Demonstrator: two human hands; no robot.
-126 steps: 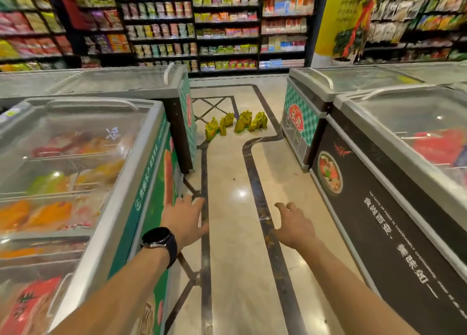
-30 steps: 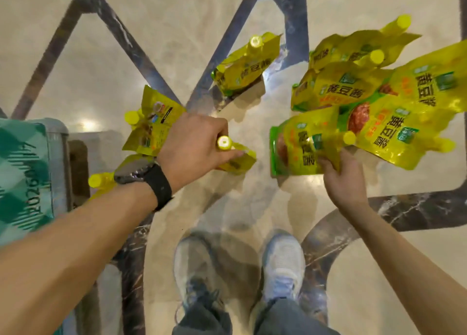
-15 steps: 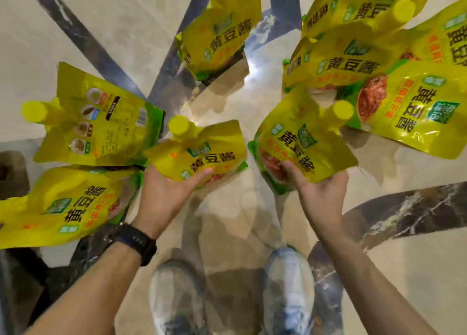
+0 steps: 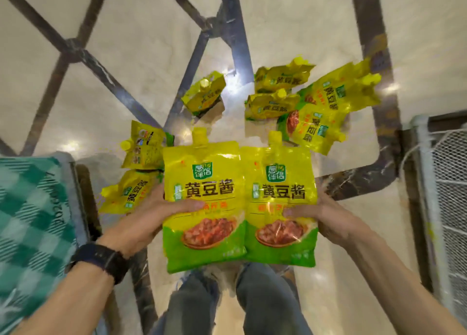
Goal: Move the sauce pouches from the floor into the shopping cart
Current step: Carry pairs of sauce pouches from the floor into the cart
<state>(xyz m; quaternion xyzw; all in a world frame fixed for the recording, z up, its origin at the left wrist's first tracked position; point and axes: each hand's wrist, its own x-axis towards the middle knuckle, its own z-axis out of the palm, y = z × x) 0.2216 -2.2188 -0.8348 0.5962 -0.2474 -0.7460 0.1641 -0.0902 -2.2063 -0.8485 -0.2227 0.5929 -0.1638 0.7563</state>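
Observation:
I hold two yellow-green sauce pouches upright and side by side in front of me. My left hand (image 4: 149, 218) grips the left pouch (image 4: 202, 183) at its left edge, thumb across the front. My right hand (image 4: 326, 216) grips the right pouch (image 4: 281, 183) at its right edge in the same way. Several more pouches remain on the floor: two at the left (image 4: 145, 149) (image 4: 131, 193), one standing in the middle (image 4: 203, 94), and a cluster at the right (image 4: 313, 107). No shopping cart is in view.
A freezer's green checked end (image 4: 32, 221) stands close on my left. A white freezer end with a mesh grille (image 4: 444, 195) stands on my right. Cream marble floor with dark inlaid bands (image 4: 235, 31) stretches ahead. My legs in jeans (image 4: 227, 307) are below the pouches.
Both hands have lifted a pouch each off the floor and turned them upright. The view has risen away from the floor, so the remaining pouches look smaller and farther.

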